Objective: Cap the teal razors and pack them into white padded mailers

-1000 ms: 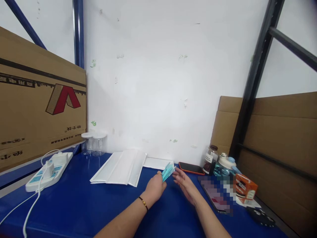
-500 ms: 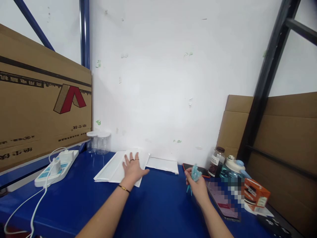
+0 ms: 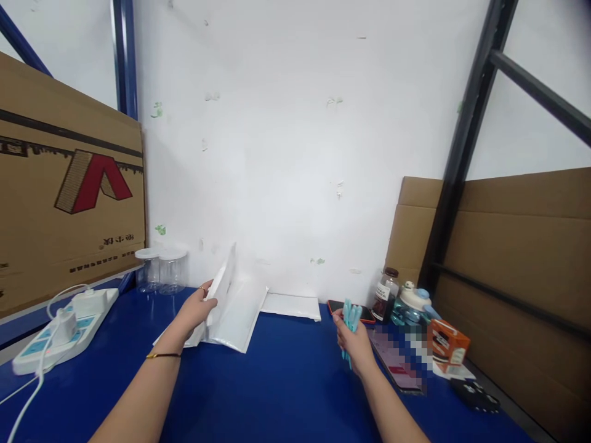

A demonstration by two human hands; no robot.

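My left hand (image 3: 196, 311) grips the edge of a white padded envelope (image 3: 222, 288) and tilts it up off the stack of white envelopes (image 3: 235, 320) on the blue table (image 3: 277, 387). My right hand (image 3: 353, 344) is closed around a bunch of several light-blue pens (image 3: 349, 320), held upright above the table near an orange-edged phone (image 3: 353, 309). A thin bracelet sits on my left wrist.
A white power strip (image 3: 55, 326) with cable lies far left under a big cardboard box (image 3: 69, 197). Two clear jars (image 3: 161, 269) stand by the wall. At right are a brown bottle (image 3: 384, 294), a water bottle (image 3: 410, 304), an orange box (image 3: 446, 347), another phone and cardboard sheets (image 3: 521, 277).
The pens passed from my left hand to my right. My left hand went to the envelope stack, pressed on it, and now lifts the top envelope by its edge.
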